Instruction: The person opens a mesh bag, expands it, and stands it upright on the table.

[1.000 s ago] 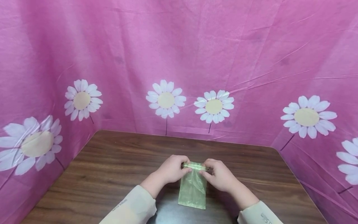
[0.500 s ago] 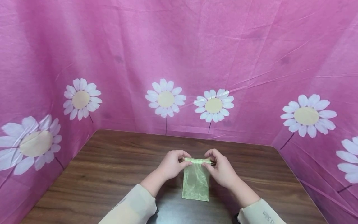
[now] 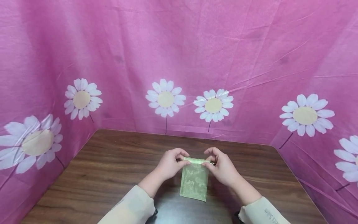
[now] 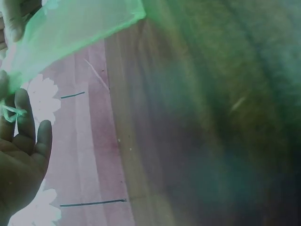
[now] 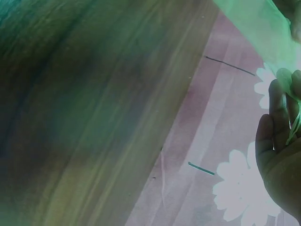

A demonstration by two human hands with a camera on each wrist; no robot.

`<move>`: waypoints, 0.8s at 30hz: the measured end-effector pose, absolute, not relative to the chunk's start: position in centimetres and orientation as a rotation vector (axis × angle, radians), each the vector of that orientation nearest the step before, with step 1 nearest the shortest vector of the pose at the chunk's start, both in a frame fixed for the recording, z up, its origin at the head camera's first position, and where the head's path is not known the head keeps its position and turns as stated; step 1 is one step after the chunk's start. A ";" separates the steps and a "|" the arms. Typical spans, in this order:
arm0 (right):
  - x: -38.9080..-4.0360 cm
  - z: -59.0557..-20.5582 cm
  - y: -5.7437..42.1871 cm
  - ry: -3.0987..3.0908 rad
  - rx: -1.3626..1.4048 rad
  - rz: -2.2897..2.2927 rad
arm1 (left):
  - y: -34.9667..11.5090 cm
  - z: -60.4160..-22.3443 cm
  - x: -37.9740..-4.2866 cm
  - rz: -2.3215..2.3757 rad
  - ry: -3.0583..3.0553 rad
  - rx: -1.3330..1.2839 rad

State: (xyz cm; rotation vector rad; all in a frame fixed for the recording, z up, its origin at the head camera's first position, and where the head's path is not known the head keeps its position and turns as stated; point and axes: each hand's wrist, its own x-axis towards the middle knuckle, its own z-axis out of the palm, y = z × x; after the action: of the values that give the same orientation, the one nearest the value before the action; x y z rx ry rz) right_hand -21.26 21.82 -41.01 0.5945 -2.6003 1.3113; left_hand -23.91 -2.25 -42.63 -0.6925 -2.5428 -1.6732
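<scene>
A sheer light-green drawstring pouch point(image 3: 195, 182) hangs flat between both hands in the head view, its gathered top edge uppermost. My left hand point(image 3: 169, 163) pinches the top left corner between thumb and fingers. At the top right corner, my right hand point(image 3: 223, 168) pinches the pouch in the same way. A green drawstring loop point(image 4: 13, 112) lies against the left fingers in the left wrist view. Another drawstring end point(image 5: 294, 127) dangles by the right palm in the right wrist view. The sheer cloth shows nothing distinct inside.
A dark brown wood-grain table point(image 3: 112, 161) lies beneath the hands. Pink cloth point(image 3: 179, 46) printed with white daisies rises behind its back edge and along both sides.
Both hands have lifted the pouch slightly away from me, and its top edge is spread wider and straighter. Over the last half second the pouch's lower end swung slightly left.
</scene>
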 end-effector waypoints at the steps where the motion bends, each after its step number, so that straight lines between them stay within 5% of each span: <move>1: -21.2 -40.8 21.8 -2.598 0.598 1.318 | -2.3 -42.7 -23.9 -1.723 -2.525 -0.690; 9: -20.9 -39.4 21.9 -2.600 0.586 1.398 | -2.7 -43.8 -23.4 -2.032 -2.436 -0.696; 24: -20.6 -38.3 22.0 -2.532 0.587 1.450 | -2.0 -44.7 -22.7 -1.866 -2.436 -0.726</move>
State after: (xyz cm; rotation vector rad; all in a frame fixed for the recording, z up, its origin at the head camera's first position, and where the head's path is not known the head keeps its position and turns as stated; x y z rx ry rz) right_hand -20.62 22.03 -38.35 0.5865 -2.5316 1.4503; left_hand -22.70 -2.01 -44.66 -0.7264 -2.4359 -1.8659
